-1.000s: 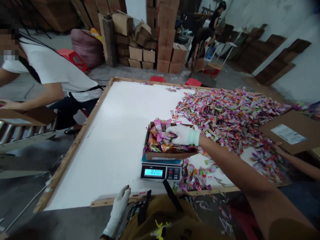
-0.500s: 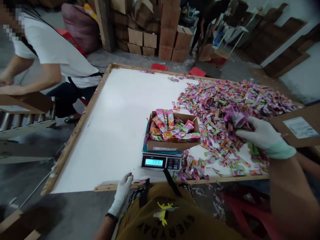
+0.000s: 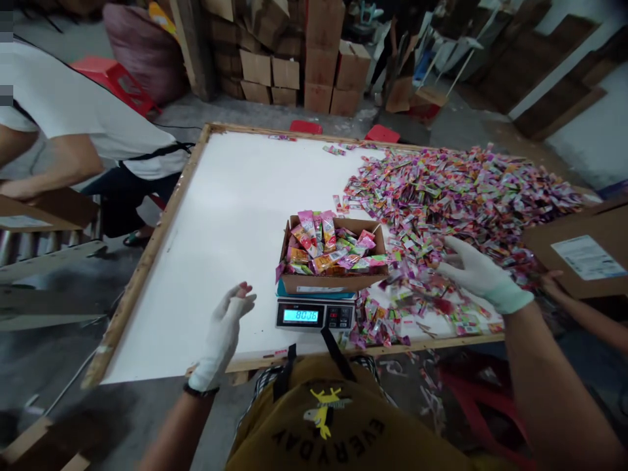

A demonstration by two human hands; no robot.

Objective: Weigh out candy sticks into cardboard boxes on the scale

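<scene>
A cardboard box (image 3: 338, 283) filled with small colourful snack packets (image 3: 314, 239) sits on a digital scale (image 3: 314, 314) with a lit display. My left hand (image 3: 220, 337), in a white glove with bare fingertips, hovers over the table's near edge left of the scale. It is empty, its fingers loosely bent and apart. My right hand (image 3: 483, 275), gloved in white with a pale green cuff, is above the loose packets right of the box. Its thumb and fingers are spread with nothing held. Some packets just below it are blurred.
A big heap of packets (image 3: 451, 183) covers the right of the white table (image 3: 220, 216), which has a wooden rim. Another person's hand (image 3: 554, 284) is at a labelled carton (image 3: 583, 255) on the right. At left, a person in white (image 3: 83, 131) handles a box on rollers.
My right hand has let go of its bunch of packets and moved left, closer to the box. My left hand has risen over the table edge. The scale's digits have changed.
</scene>
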